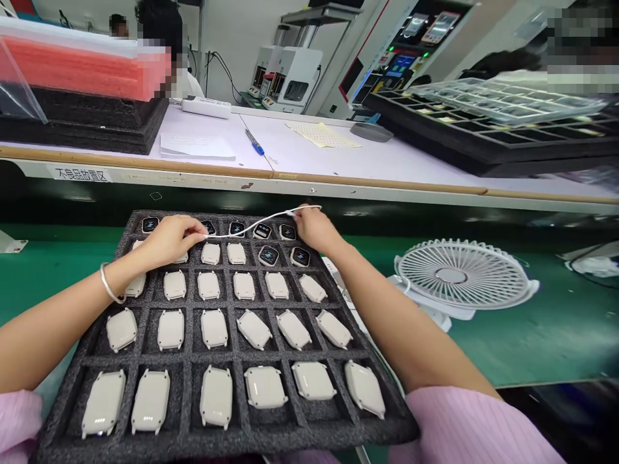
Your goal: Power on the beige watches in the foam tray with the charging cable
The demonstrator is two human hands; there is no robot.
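A dark grey foam tray (186,386) lies in front of me, its compartments holding several smartwatch bodies without straps. Most lie with pale backs up, like this watch body (216,396); some in the far rows show lit or dark screens, such as this watch (268,255). A thin white cable (261,221) stretches over the far row. My left hand (171,241), closed above the far left compartments, pinches one end of it. At the far right corner, my right hand (314,227) is closed around the cable near a small white connector (291,213).
To the right, a white round fan (452,276) stands on the green bench (546,335). Foam trays (483,151) and foam sheets (82,122) sit on the raised shelf, with a blue pen (254,142) and papers (197,145) between them. Other people are beyond.
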